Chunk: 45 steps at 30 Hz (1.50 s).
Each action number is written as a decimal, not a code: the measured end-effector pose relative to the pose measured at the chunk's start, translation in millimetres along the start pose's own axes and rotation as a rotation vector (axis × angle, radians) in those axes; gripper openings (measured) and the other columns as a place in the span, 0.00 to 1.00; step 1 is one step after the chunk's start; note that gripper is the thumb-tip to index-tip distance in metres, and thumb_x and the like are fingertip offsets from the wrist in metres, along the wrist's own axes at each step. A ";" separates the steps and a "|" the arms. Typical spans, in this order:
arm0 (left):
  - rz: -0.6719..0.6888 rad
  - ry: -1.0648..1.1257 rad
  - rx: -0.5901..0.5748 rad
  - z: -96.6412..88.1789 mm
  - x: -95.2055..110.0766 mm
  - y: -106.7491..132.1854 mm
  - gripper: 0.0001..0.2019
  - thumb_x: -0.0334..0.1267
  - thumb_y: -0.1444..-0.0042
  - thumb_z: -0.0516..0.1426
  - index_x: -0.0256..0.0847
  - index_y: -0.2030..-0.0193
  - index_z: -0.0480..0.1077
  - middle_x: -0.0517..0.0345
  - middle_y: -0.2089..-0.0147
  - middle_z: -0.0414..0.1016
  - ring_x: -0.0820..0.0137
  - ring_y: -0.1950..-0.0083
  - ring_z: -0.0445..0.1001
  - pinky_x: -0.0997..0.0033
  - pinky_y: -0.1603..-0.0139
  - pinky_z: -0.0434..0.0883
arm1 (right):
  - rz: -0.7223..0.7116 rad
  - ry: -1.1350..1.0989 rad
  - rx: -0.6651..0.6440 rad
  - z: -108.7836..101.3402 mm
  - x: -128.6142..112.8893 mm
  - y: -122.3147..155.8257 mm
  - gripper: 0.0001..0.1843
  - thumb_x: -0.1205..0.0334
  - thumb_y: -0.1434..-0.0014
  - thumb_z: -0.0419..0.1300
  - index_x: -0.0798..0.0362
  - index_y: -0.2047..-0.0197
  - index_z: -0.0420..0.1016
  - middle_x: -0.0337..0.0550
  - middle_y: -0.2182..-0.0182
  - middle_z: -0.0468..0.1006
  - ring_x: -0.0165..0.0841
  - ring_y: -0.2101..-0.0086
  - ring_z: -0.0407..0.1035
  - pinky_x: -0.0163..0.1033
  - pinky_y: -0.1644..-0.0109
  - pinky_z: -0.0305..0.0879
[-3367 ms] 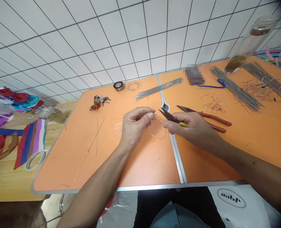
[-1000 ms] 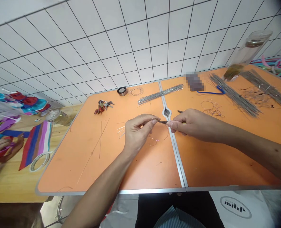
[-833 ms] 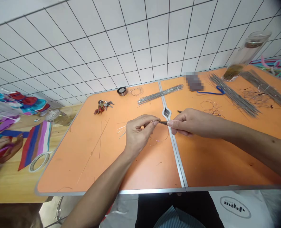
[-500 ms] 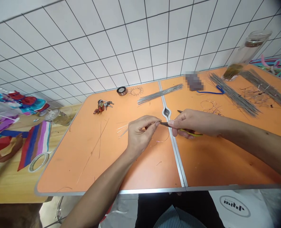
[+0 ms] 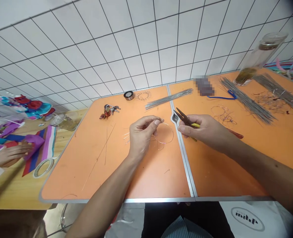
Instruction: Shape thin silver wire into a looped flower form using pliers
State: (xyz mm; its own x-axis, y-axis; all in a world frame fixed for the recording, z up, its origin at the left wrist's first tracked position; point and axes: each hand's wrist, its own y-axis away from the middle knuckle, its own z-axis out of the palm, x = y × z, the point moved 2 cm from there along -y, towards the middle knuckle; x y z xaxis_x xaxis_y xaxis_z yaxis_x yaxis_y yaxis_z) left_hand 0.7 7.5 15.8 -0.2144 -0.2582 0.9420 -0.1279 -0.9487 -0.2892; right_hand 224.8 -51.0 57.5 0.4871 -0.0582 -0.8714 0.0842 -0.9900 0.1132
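My left hand [image 5: 141, 135] is closed in a pinch on a thin wire bent into a ring [image 5: 164, 134], held just above the orange table [image 5: 116, 165]. My right hand [image 5: 203, 130] grips small pliers with yellow handles [image 5: 186, 120]; their dark jaws stand open and point up and to the left, a little apart from the ring. Short cut wires [image 5: 125, 136] lie on the table under my left hand.
Bundles of straight wire [image 5: 168, 97] [image 5: 247, 99], red-handled pliers [image 5: 234, 134], wire loops [image 5: 223, 115], a tape roll [image 5: 128, 95], keys [image 5: 109, 110] and a glass jar [image 5: 257, 56] lie on the table. Another person's hand [image 5: 7, 155] rests on coloured cloth at the left.
The pliers have come off the wire and their jaws have opened; my right hand drew back to the right. The wire ring now shows more fully.
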 end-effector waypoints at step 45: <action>-0.395 0.005 -0.115 9.2 -10.2 3.5 0.10 0.45 0.46 0.73 0.41 0.67 0.84 0.56 0.65 0.84 0.79 0.82 0.67 0.73 0.81 0.63 | -0.176 -0.039 0.171 46.7 10.6 -14.6 0.11 0.54 0.35 0.67 0.53 0.60 0.86 0.42 0.64 0.82 0.36 0.63 0.72 0.41 0.59 0.63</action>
State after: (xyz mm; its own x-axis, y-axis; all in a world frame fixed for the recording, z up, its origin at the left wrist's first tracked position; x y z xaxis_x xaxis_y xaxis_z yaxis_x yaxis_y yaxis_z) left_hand 11.4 5.2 6.7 -0.1320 0.1229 0.9836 -0.3084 -0.9481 0.0770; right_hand 188.2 -43.2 24.3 0.4442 0.1153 -0.8885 0.0150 -0.9925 -0.1213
